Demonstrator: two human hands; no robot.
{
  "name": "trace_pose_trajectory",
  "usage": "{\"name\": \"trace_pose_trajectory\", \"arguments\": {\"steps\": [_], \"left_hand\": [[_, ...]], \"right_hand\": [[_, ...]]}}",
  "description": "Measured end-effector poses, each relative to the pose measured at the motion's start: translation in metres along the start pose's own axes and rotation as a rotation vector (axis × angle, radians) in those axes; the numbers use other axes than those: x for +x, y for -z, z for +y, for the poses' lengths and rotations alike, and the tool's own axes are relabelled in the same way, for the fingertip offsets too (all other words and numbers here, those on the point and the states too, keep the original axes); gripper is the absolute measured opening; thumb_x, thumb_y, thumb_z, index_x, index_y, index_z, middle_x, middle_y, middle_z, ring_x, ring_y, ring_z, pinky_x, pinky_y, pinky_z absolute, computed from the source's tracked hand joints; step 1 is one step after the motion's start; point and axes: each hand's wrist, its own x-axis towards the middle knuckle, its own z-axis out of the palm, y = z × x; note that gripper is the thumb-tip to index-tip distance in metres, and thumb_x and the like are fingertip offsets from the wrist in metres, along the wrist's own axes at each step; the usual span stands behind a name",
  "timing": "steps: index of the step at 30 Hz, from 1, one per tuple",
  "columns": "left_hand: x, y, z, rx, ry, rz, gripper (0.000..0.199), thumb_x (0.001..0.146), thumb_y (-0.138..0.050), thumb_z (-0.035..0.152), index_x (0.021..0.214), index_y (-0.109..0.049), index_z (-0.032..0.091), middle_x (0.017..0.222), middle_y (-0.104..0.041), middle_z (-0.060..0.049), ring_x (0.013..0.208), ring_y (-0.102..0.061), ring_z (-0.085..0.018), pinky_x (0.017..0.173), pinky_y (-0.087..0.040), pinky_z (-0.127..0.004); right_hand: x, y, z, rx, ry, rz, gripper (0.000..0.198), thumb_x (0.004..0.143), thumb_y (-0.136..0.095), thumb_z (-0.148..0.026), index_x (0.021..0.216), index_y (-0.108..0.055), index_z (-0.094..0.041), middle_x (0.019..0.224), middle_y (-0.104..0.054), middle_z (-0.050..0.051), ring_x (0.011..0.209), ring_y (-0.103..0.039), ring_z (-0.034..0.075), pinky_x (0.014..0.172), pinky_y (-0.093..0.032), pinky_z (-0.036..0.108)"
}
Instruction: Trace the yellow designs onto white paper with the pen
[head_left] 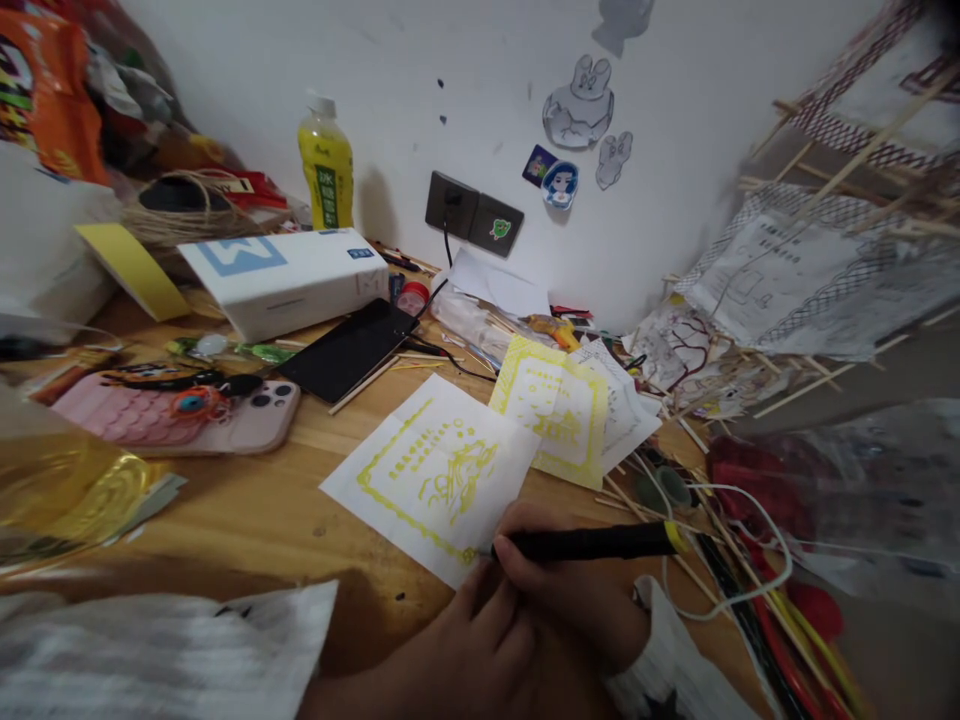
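Observation:
My right hand (540, 560) is closed around a black marker (592, 542) with a yellow end. Its tip meets a white sheet of paper (442, 470) near the bottom corner. Yellow lines on that sheet form a wavy border, rows of characters and a drawing. My left hand (465, 645) lies at the same corner, its bent fingers close together and holding the paper by the edge; its thumb is hidden. Just behind, a second paper with a yellow border (559, 410) overlaps a patterned white sheet (619, 410).
A black phone (349, 350), a pink-cased phone (247, 425) and a white box (292, 280) lie to the left. Behind the box stands a yellow drink bottle (327, 165). Thin sticks and a white cord (784, 560) clutter the right side, beside a stick-and-paper frame (772, 270).

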Motion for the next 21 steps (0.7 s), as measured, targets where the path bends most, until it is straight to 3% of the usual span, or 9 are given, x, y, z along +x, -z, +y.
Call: {"name": "trace_pose_trajectory", "arguments": {"steps": [21], "left_hand": [[0.0010,0.0019,-0.0009,0.062,-0.026,-0.008,0.028,0.093,-0.051,0.032,0.098,-0.072,0.013,0.098,-0.067,-0.012,0.106,-0.057,-0.036,0.098,-0.032,-0.054]], "right_hand": [[0.0006,-0.0037,0.0028,0.045,-0.065,0.081,0.020,0.087,-0.051,-0.031,0.069,-0.049,-0.023,0.064,-0.052,-0.002,0.062,-0.052,0.013,0.057,-0.048,0.024]]}}
